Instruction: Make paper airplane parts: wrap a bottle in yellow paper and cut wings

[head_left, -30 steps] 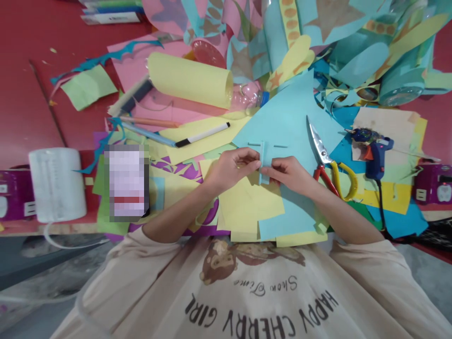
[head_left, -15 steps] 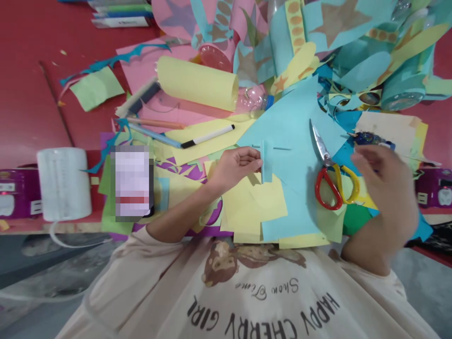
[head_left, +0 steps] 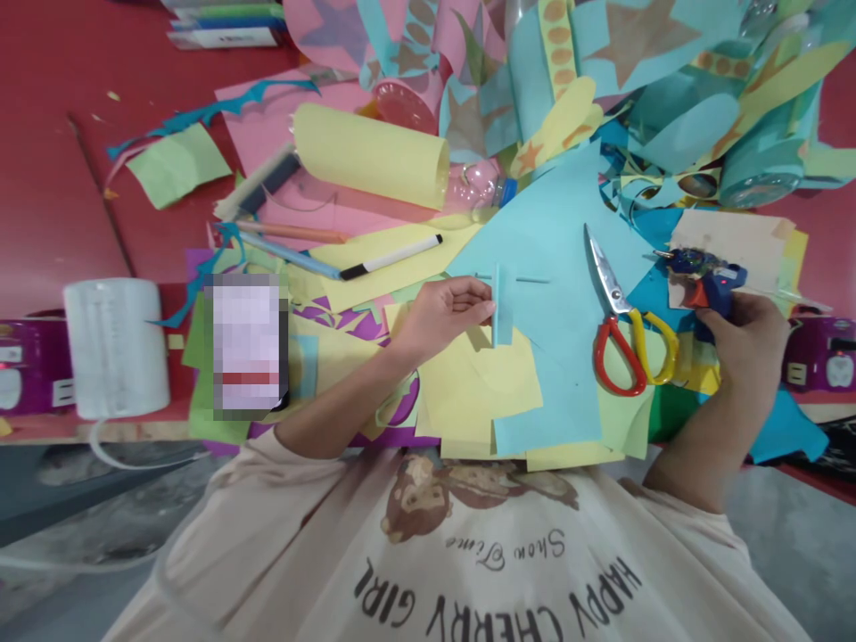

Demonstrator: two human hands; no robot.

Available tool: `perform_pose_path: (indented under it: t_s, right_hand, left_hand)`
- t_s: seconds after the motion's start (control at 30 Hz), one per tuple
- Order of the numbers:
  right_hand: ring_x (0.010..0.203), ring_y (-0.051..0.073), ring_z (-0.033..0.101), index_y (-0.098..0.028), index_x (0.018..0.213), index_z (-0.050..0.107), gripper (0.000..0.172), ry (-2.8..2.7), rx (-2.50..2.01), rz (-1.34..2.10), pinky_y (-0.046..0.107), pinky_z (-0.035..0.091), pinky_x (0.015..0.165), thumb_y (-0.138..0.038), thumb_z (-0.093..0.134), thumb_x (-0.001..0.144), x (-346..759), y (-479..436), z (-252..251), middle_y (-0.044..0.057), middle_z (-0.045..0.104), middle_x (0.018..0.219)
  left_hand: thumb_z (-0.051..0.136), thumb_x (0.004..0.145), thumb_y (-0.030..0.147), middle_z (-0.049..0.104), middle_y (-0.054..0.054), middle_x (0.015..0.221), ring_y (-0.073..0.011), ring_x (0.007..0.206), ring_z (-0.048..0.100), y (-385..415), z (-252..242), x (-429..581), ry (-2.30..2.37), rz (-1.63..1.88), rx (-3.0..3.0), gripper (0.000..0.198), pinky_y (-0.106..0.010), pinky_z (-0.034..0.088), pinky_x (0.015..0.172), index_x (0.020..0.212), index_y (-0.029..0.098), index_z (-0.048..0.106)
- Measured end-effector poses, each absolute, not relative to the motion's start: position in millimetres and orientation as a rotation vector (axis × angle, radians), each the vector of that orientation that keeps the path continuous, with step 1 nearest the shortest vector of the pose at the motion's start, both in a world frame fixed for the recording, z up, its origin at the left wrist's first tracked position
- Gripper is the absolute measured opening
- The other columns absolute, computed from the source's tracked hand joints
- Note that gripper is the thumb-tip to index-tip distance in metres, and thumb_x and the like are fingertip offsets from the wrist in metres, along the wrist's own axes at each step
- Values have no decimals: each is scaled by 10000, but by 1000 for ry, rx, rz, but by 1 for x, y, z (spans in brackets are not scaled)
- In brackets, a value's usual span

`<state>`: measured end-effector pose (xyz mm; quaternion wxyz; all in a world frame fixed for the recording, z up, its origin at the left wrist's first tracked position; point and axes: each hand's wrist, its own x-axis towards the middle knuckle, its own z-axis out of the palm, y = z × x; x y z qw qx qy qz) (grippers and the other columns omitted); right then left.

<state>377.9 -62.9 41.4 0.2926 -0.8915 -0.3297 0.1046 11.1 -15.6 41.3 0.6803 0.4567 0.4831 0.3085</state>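
My left hand pinches a folded light-blue paper strip, held on edge over a blue sheet. A thin blue stick shows just right of the strip. At the right, my right hand is closed round the handle of a dark-blue glue gun with a red trigger, its nozzle pointing left over a beige card. Open scissors with one red and one yellow handle lie between my hands.
Behind are a yellow paper roll, a plastic bottle and paper-covered shapes. A black-and-white marker lies left of centre. Further left are a phone, its screen blurred, and a white box with a cable.
My right hand has moved slightly right and down, and is now closed round the glue gun. My left hand still holds the strip in about the same place.
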Motion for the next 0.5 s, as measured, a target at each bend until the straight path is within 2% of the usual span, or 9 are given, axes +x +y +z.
perform_pose_path:
  t_s: [0.17, 0.3, 0.43, 0.5]
  right_hand:
    - [570, 150, 510, -174, 772, 659, 250, -960, -2296, 296, 332, 420, 585, -23, 664, 573, 386, -66, 41, 34, 619, 683]
    - [555, 149, 532, -221, 819, 590, 296, -849, -2272, 431, 333, 423, 572, -12, 603, 609, 385, -67, 55, 44, 645, 717]
    - [623, 174, 599, -255, 908, 545, 276, -871, -2319, 509, 348, 465, 580, -119, 614, 678, 385, -71, 65, 89, 701, 842]
    - [622, 189, 619, -252, 881, 549, 192, -1060, -2391, 349, 356, 477, 559, -230, 622, 704, 382, -71, 67, 106, 712, 847]
  left_hand:
    - [808, 620, 373, 679, 5, 683, -122, 632, 672, -15, 41, 10, 1084, 705, 1009, 298, -254, 575, 670, 740, 156, 643]
    - [804, 620, 405, 683, -2, 698, -136, 644, 680, -15, 39, 10, 1094, 698, 1009, 322, -270, 582, 672, 742, 159, 637]
    - [797, 641, 402, 692, -9, 724, -141, 658, 688, -15, 35, 8, 1098, 695, 1019, 318, -277, 587, 682, 766, 157, 637]
    - [797, 642, 405, 692, -9, 721, -140, 650, 686, -14, 34, 7, 1100, 698, 1024, 321, -277, 587, 677, 765, 156, 636]
